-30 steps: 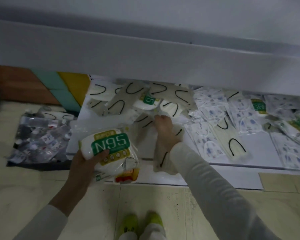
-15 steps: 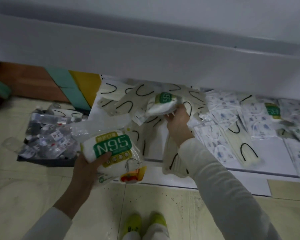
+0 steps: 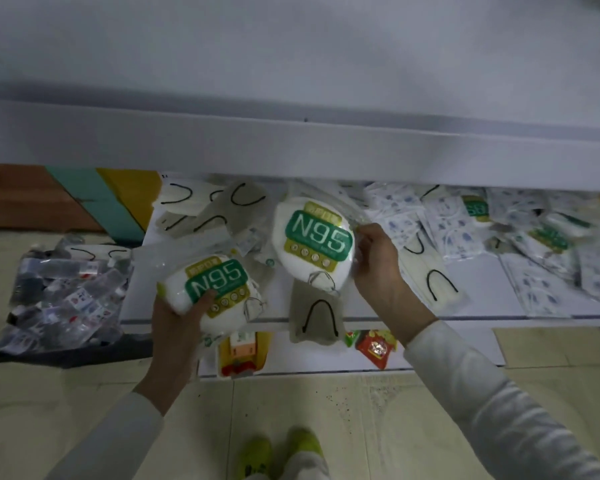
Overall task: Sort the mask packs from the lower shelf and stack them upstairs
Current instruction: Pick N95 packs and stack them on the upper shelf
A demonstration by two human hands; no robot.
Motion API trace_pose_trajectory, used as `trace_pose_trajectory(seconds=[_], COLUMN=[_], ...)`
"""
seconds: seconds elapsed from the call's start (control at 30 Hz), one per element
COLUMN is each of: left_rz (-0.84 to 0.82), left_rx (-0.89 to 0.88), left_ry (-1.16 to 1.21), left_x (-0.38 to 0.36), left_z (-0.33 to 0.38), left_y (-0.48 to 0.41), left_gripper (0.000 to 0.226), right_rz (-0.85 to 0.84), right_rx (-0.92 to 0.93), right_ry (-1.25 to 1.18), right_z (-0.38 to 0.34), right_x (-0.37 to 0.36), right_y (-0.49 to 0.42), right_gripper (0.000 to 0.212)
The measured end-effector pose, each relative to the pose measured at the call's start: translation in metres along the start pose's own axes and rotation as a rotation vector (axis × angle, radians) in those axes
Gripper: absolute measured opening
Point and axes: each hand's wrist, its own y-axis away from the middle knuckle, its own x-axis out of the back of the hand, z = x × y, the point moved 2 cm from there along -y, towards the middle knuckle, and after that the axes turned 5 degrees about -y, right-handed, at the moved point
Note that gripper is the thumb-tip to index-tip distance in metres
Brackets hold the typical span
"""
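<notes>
Single view here, head-worn and wide-angle, tipped steeply down and forward over the lower shelf [image 3: 489, 282]. It's close: left hand [image 3: 174, 327] and right hand [image 3: 378, 268] sit mid-frame. The upper shelf edge [image 3: 291, 147] bars the top, the floor [image 3: 49, 410] and shoes [image 3: 253, 459] fill the bottom. The right edge smears, possibly from lens stretch.

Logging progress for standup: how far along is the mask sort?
Done: nothing visibly stacked on the upper shelf. In hand: left hand grips one N95 pack, right hand holds a second N95 pack above the lower shelf. Left: beige masks, blue-printed packs and green-label packs lie scattered there. Early stage.
</notes>
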Motion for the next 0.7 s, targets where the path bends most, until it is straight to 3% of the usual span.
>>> trace_pose_trajectory(seconds=[0.1, 0.17, 0.23, 0.3, 0.33, 0.43, 0.57, 0.6, 0.7], left_rz=[-0.080, -0.182, -0.241, -0.277, -0.313, -0.429, -0.519, -0.537, -0.629], left_rx=[-0.012, -0.029, -0.002, 0.089, 0.116, 0.130, 0.093, 0.078, 0.035], left_ry=[0.018, 0.034, 0.062, 0.129, 0.168, 0.227, 0.184, 0.170, 0.124], left_x=[-0.010, -0.017, -0.025, -0.031, -0.033, -0.036, -0.045, -0.049, -0.061], left_z=[0.008, 0.013, 0.019, 0.023, 0.025, 0.038, 0.059, 0.065, 0.087], left_y=[0.004, 0.011, 0.019, 0.023, 0.024, 0.027, 0.040, 0.044, 0.064], left_gripper=[0.039, 0.034, 0.061, 0.100, 0.106, 0.107, 0.106, 0.100, 0.085], right_rz=[-0.178, -0.294, -0.369, -0.350, -0.335, -0.306, -0.244, -0.260, -0.379], right_rx=[-0.019, -0.007, 0.054, 0.154, 0.208, 0.376, 0.497, 0.470, 0.321], right_ry=[0.134, 0.245, 0.357, 0.514, 0.581, 0.713, 0.633, 0.575, 0.496], right_z=[-0.002, -0.001, 0.005, 0.012, 0.015, 0.013, -0.013, -0.022, -0.047], right_x=[-0.009, -0.019, -0.029, -0.034, -0.035, -0.035, -0.032, -0.028, 0.000], right_y=[0.015, 0.029, 0.041, 0.047, 0.049, 0.061, 0.083, 0.090, 0.111], right_gripper=[0.004, 0.014, 0.019, 0.017, 0.016, 0.012, 0.010, 0.014, 0.066])
